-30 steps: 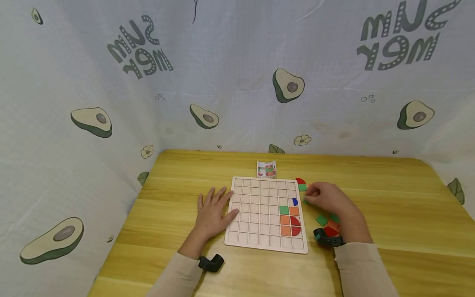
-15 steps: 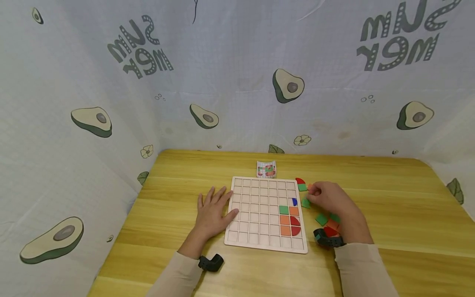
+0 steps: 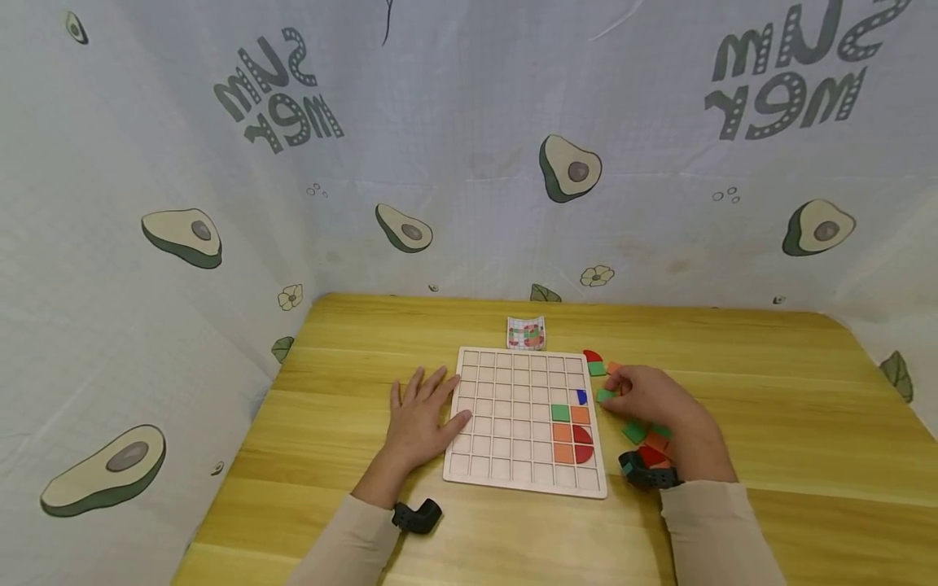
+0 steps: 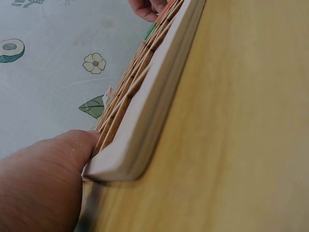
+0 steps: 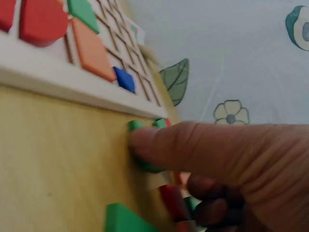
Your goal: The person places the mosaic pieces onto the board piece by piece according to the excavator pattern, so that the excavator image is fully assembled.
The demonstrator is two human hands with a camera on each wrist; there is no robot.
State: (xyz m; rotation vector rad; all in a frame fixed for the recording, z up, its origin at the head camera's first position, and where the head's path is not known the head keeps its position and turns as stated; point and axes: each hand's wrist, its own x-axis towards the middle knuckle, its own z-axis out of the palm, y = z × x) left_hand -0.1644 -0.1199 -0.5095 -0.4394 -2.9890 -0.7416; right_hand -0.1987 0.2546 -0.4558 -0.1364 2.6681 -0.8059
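A wooden grid board (image 3: 506, 456) lies on the table, with green, orange, red and blue pieces in its right-hand cells. My left hand (image 3: 420, 423) rests at the board's left edge, fingers spread, the thumb over the rim. Just off the board's right side, my right hand (image 3: 648, 396) pinches a small green piece (image 3: 605, 395) between thumb and fingers. In the right wrist view the thumb (image 5: 164, 145) covers part of that green piece. The blue piece (image 3: 582, 397) sits in a cell close by.
A small printed pattern card (image 3: 526, 334) stands behind the board. Loose pieces lie right of the board: a red quarter-round (image 3: 593, 356), a green square (image 3: 597, 369), an orange piece (image 3: 614, 368), and more green (image 3: 634, 432), red and orange ones near the right wrist.
The green piece at my right fingertips has turned and shifted slightly beside the board. My right hand has moved down a little. The left hand stays put.
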